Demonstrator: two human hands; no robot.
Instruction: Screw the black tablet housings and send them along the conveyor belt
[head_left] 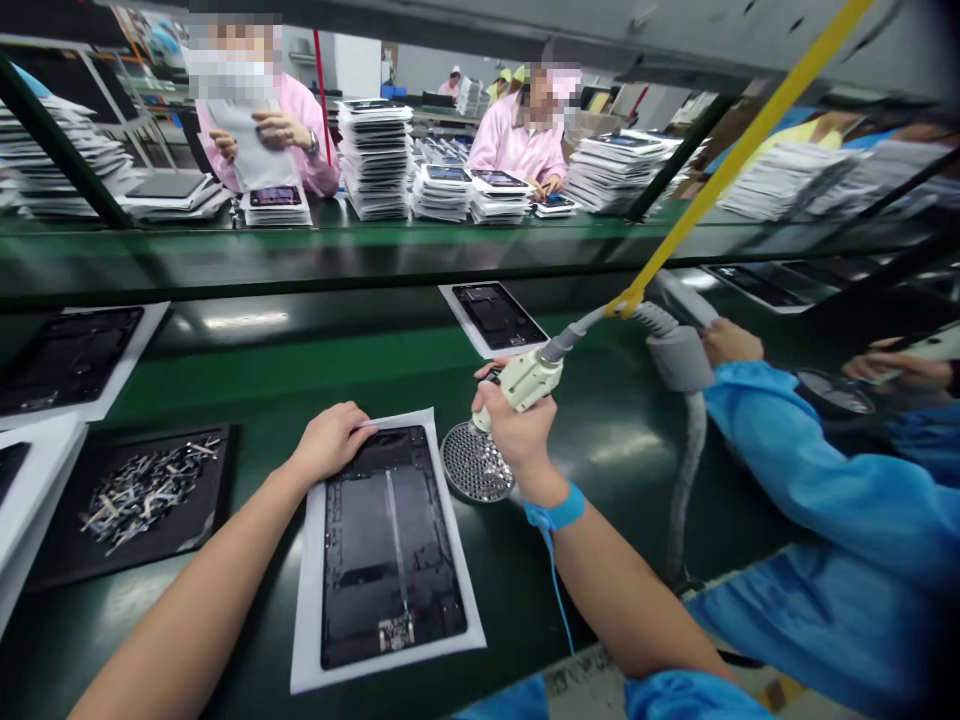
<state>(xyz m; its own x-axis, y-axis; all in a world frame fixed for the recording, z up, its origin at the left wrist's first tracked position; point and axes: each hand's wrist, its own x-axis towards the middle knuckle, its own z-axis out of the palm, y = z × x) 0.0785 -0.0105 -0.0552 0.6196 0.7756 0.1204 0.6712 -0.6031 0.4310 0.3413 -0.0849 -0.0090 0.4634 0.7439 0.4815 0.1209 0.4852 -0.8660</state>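
Note:
My left hand (334,441) lies at the top left corner of a black tablet housing (367,560), fingers curled over its upper edge and thumb on top. The housing rests on a white foam sheet (465,590) and has a pale strip down its middle. My right hand (517,425) is closed round a cream electric screwdriver (534,380), which hangs from a yellow strap (720,200). The driver's tip points down at a round, perforated screw tray (469,470) with small shiny screws on it. A blue band (559,508) with a cord circles my right wrist.
A black tray (217,500) of small loose parts lies left. More housings on white sheets lie at the far left (82,350) and ahead (499,315). A co-worker's blue sleeve (817,430) is close on my right. Opposite, people work among stacked sheets (375,165).

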